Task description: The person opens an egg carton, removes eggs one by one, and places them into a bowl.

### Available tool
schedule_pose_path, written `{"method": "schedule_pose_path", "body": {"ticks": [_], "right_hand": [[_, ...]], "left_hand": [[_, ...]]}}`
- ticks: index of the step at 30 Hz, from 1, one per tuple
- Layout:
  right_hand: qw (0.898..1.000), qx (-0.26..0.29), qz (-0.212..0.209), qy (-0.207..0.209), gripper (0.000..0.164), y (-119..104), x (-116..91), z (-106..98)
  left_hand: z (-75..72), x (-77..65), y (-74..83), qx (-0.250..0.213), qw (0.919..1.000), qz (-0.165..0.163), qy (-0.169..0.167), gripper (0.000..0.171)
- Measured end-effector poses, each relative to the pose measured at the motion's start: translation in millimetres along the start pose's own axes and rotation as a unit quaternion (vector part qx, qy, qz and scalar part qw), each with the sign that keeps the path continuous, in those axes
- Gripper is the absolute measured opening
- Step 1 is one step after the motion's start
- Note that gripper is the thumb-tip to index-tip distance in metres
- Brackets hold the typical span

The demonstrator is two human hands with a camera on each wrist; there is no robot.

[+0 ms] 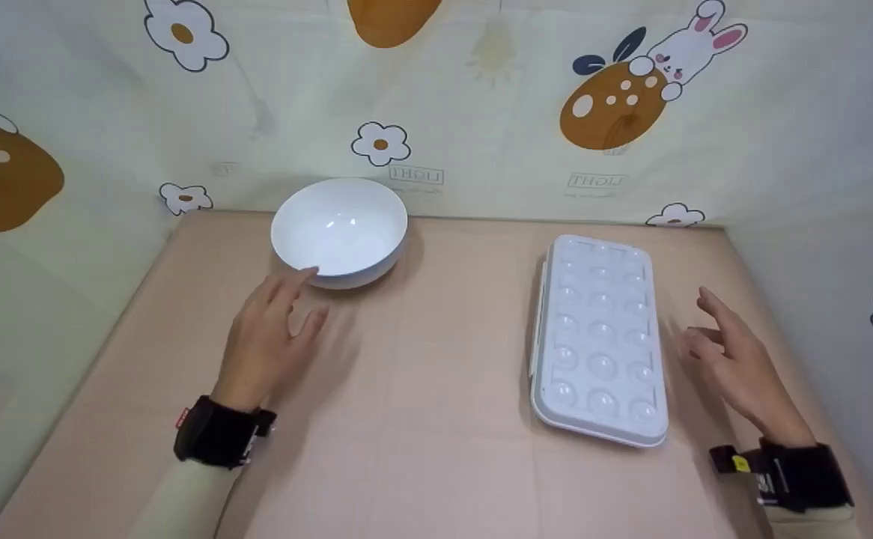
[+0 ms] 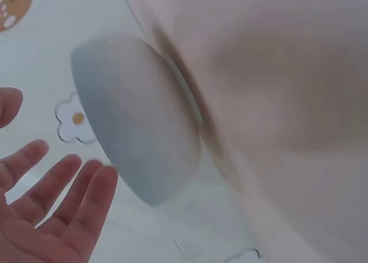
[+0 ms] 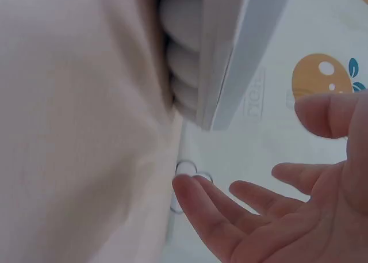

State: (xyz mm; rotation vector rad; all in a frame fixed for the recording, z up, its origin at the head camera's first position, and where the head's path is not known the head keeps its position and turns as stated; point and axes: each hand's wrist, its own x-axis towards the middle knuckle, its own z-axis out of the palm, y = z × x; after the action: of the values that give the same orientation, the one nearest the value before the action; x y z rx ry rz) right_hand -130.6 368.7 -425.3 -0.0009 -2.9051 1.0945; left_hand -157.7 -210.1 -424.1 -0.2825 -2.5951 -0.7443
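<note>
At left of the frame, the left hand [image 1: 264, 340] is relaxed and holds nothing, fingertips by the near rim of the white bowl [image 1: 339, 224] at upper centre; whether they touch, I cannot tell. The right hand [image 1: 743, 367], lower right, is likewise loose and empty, just beside the domed-lid tray [image 1: 603, 329] right of centre. Gripping the tray by both long sides should best keep it level.

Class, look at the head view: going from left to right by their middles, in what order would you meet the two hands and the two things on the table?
Left hand, white bowl, white lidded egg box, right hand.
</note>
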Motion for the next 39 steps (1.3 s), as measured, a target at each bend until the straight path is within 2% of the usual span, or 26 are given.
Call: {"method": "schedule_pose_path", "body": {"ticks": [4, 7, 13, 19, 24, 28, 33, 38, 39], "right_hand": [[0.997, 0.045, 0.046, -0.051, 0.073, -8.4, -1.7, 2.4], [0.993, 0.067, 0.061, -0.076, 0.075, -14.3, -4.5, 5.2], [0.987, 0.077, 0.089, -0.113, 0.084, -22.6, -10.4, 12.0], [0.982, 0.094, 0.096, -0.129, 0.085, -23.2, -13.7, 15.4], [0.981, 0.101, 0.1, -0.133, 0.084, -21.9, -19.7, 18.5], [0.978, 0.112, 0.107, -0.138, 0.081, -20.4, -25.6, 20.7], [0.973, 0.123, 0.13, -0.149, 0.083, -24.8, -33.8, 22.7], [0.97, 0.118, 0.142, -0.158, 0.083, -27.0, -39.5, 28.1], [0.971, 0.112, 0.143, -0.158, 0.084, -27.0, -40.2, 29.4]], "left_hand": [[11.1, 9.1, 18.5, -0.056, 0.9971, 0.022, -0.046, 0.052], [23.8, 18.2, 35.5, -0.1, 0.9903, 0.042, -0.087, 0.05], [56.7, 42.8, 76.5, -0.16, 0.9695, 0.063, -0.175, 0.047], [95.2, 69.9, 118.6, -0.199, 0.9451, 0.067, -0.25, 0.047], [124.2, 87.3, 146.6, -0.229, 0.9242, 0.026, -0.305, 0.046], [144.2, 95.5, 160.2, -0.259, 0.9048, -0.021, -0.337, 0.051], [167.4, 104.1, 169.9, -0.273, 0.8898, -0.071, -0.359, 0.059], [182.5, 106.8, 180.7, -0.311, 0.8637, -0.132, -0.374, 0.064], [183.9, 106.4, 182.9, -0.314, 0.8612, -0.138, -0.375, 0.065]]}}
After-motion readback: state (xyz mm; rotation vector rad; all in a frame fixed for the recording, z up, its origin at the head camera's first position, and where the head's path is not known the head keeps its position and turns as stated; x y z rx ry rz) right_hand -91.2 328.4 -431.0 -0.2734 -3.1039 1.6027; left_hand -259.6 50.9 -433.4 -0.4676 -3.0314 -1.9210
